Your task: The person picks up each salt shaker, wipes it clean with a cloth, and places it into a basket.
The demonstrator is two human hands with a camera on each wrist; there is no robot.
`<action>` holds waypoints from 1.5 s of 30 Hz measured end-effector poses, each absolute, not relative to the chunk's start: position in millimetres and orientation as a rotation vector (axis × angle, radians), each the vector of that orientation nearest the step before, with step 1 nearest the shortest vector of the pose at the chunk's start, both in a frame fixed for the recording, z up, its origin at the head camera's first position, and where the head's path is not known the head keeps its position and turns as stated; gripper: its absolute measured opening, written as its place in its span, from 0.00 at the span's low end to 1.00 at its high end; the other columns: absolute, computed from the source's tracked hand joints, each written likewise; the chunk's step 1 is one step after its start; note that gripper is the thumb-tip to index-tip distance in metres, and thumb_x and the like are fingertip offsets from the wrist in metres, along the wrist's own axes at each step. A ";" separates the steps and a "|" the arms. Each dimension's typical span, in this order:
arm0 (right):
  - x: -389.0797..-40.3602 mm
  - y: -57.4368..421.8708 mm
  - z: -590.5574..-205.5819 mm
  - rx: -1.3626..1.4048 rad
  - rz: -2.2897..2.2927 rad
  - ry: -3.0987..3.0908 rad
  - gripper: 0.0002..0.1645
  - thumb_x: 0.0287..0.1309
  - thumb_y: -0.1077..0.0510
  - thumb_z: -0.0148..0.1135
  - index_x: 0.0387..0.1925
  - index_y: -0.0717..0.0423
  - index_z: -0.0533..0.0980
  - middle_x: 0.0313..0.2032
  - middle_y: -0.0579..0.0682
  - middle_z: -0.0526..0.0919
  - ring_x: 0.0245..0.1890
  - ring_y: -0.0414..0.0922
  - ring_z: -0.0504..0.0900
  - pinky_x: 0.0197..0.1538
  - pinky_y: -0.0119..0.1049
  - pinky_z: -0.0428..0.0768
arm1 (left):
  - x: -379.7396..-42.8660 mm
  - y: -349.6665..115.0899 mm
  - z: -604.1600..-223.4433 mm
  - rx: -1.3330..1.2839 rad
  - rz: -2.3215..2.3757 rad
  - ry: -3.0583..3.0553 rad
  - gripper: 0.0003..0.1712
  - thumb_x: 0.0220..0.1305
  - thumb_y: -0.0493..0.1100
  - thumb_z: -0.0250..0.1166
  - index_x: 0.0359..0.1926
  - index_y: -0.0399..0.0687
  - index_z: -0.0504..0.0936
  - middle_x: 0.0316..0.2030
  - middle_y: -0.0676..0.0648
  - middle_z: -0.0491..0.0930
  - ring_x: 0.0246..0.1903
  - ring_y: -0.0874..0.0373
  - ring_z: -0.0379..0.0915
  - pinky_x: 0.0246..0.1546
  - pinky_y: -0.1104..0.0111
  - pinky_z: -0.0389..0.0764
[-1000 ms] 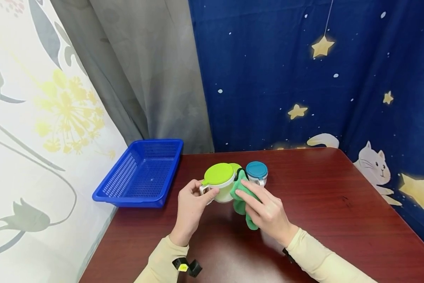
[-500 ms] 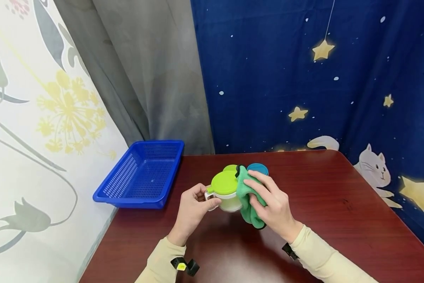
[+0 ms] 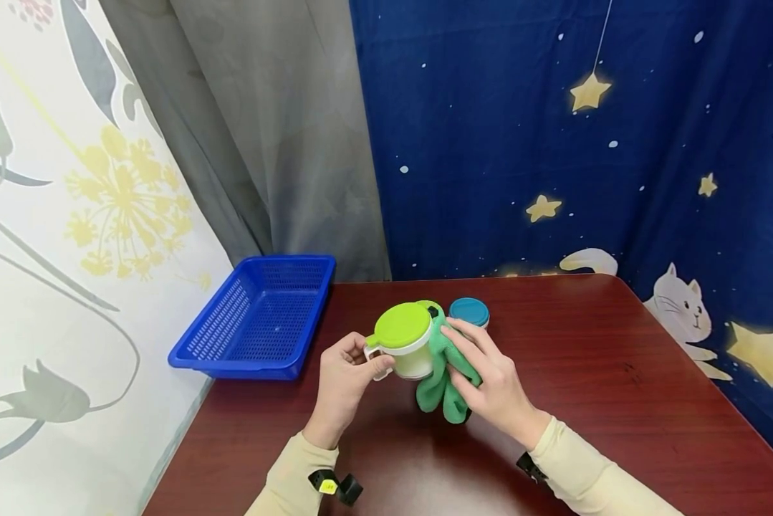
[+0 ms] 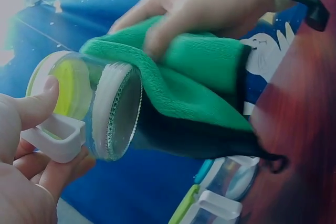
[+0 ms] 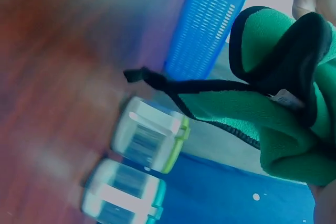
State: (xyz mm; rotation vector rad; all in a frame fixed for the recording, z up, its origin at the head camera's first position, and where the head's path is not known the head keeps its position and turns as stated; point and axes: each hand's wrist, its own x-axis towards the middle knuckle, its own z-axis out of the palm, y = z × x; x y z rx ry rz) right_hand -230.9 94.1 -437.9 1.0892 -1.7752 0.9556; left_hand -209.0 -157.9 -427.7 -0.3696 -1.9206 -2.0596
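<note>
My left hand (image 3: 344, 380) pinches the white handle (image 4: 63, 137) of a clear seasoning jar (image 3: 413, 362) with a lime-green lid (image 3: 402, 325), held up above the table. Against the jar's right side, my right hand (image 3: 496, 380) grips a green cloth (image 3: 447, 365) with black edging. In the left wrist view the cloth touches the jar near its ribbed base (image 4: 123, 111). Behind the held jar stand a second green-lidded jar (image 5: 149, 135), mostly hidden in the head view, and a blue-lidded jar (image 3: 468, 311).
A blue perforated basket (image 3: 257, 315) sits at the table's back left. The dark red table (image 3: 618, 401) extends to the right. Grey and navy curtains (image 3: 476, 143) hang behind, and a patterned white cloth (image 3: 102, 322) lines the left.
The held jar first came nearer and right, then went back up and left, tilting. The cloth shifted along its right side, and its lower folds now hang under the fingers.
</note>
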 end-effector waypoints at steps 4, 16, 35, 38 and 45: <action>-235.1 94.8 -445.5 1.072 0.971 -1.773 0.31 0.53 0.68 0.67 0.62 0.65 0.76 0.60 0.66 0.75 0.52 0.52 0.82 0.55 0.30 0.78 | -210.5 -159.9 -425.0 -0.369 -2.021 -1.935 0.19 0.49 0.40 0.82 0.31 0.40 0.77 0.28 0.41 0.82 0.28 0.52 0.79 0.30 0.65 0.85; -250.1 115.9 -455.6 0.901 0.806 -1.942 0.38 0.46 0.72 0.72 0.62 0.52 0.79 0.58 0.54 0.78 0.51 0.46 0.83 0.43 0.39 0.84 | -202.3 -156.9 -426.7 -0.427 -1.943 -2.061 0.19 0.49 0.40 0.81 0.30 0.41 0.76 0.40 0.44 0.87 0.37 0.52 0.85 0.34 0.64 0.86; -220.1 110.7 -407.0 0.947 1.259 -2.085 0.35 0.58 0.69 0.62 0.68 0.51 0.73 0.65 0.47 0.75 0.65 0.47 0.72 0.63 0.29 0.71 | -201.1 -145.9 -433.3 -0.526 -1.862 -2.017 0.19 0.47 0.42 0.82 0.29 0.47 0.77 0.45 0.47 0.87 0.47 0.52 0.85 0.38 0.61 0.86; -216.7 113.7 -399.9 0.979 1.491 -2.069 0.31 0.63 0.71 0.58 0.67 0.51 0.73 0.67 0.51 0.72 0.68 0.49 0.69 0.64 0.31 0.70 | -200.6 -147.2 -432.9 -0.535 -1.863 -1.988 0.18 0.48 0.41 0.81 0.30 0.47 0.77 0.46 0.47 0.87 0.49 0.51 0.84 0.39 0.60 0.85; -215.9 112.2 -395.7 0.993 1.749 -2.033 0.31 0.65 0.72 0.60 0.68 0.56 0.71 0.67 0.54 0.72 0.68 0.51 0.69 0.60 0.33 0.75 | -198.2 -146.7 -428.3 -0.539 -1.865 -1.941 0.17 0.50 0.38 0.80 0.32 0.44 0.77 0.48 0.45 0.86 0.50 0.50 0.83 0.40 0.60 0.85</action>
